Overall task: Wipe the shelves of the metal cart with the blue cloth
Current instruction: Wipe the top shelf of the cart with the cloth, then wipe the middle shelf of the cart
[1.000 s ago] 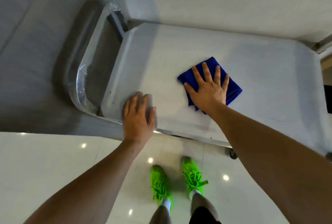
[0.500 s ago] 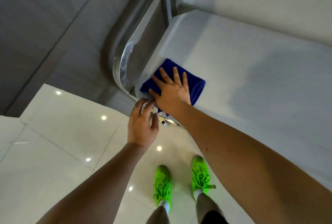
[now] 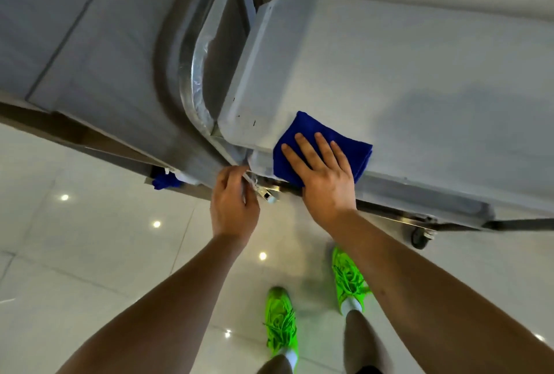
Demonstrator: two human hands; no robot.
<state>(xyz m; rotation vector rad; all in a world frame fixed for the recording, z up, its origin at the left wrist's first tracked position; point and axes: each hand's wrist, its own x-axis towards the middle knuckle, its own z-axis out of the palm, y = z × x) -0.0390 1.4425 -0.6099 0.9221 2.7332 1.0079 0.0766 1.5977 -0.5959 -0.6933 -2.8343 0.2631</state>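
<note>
The metal cart's top shelf (image 3: 404, 74) fills the upper right, a flat grey tray with rounded corners. A folded blue cloth (image 3: 353, 149) lies at the shelf's near-left corner, partly over the front rim. My right hand (image 3: 323, 179) presses flat on the cloth, fingers spread. My left hand (image 3: 233, 203) is closed around the cart's frame bar just below that corner. The cart's curved push handle (image 3: 195, 80), wrapped in clear film, stands to the left of the shelf.
A caster wheel (image 3: 421, 237) shows under the cart's front edge at right. A small blue item (image 3: 165, 182) lies low at the wall base, left of my left hand. My green shoes (image 3: 281, 322) stand on glossy white tiles. Grey wall panels rise at left.
My right hand has slid the cloth from mid-shelf to the left corner, then slightly right and toward the front rim. My left hand left the shelf top and took hold of the frame bar.
</note>
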